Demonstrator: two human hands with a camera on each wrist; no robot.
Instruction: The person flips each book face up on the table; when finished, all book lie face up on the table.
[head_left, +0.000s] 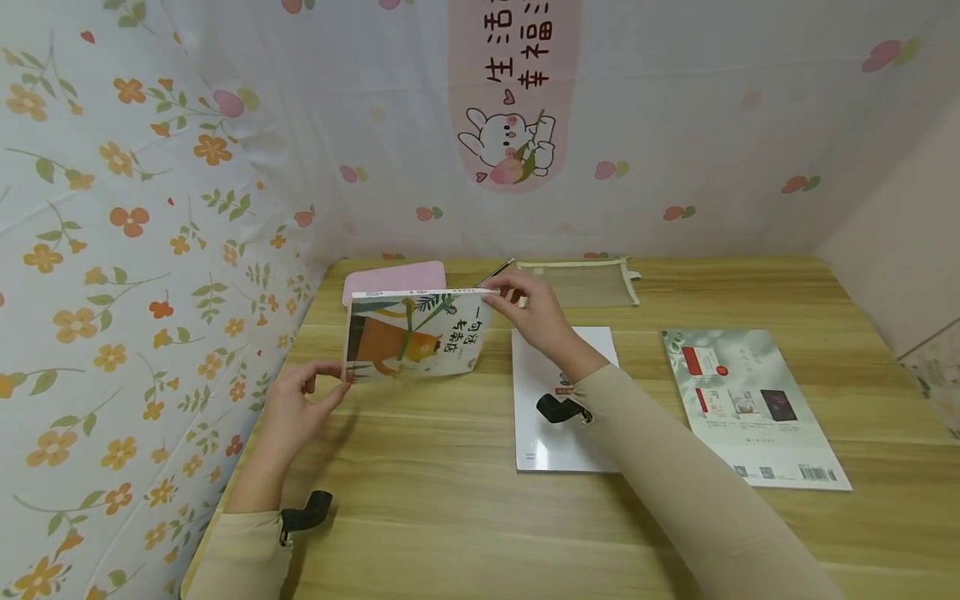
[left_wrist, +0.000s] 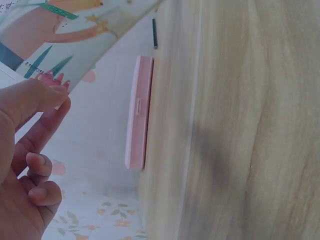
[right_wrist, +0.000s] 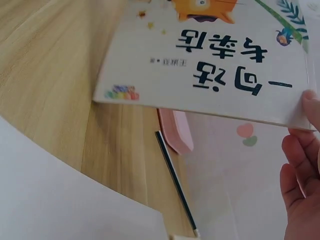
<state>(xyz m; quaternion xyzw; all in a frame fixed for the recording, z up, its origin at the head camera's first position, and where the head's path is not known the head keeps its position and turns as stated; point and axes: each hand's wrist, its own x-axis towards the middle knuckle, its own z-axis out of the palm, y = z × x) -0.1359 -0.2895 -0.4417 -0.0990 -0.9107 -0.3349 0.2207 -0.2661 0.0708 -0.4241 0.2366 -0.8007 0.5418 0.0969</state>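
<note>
The picture book point(head_left: 416, 337) has a smooth paper cover with a soft sheen. The white-covered book point(head_left: 540, 433) looks glossier, catching a bright glare at its near end. The counter point(head_left: 420, 467) shows smooth, satiny wood grain. Far left, the pencil case point(head_left: 397, 275) looks like smooth plastic; the far pouch point(head_left: 577, 285) is sheer mesh. The left floral hanging point(head_left: 112, 275) is matt cloth.

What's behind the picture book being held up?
From the head view, a pink pencil case and a pencil show above the picture book; it covers their near parts and some tabletop behind it.
</note>
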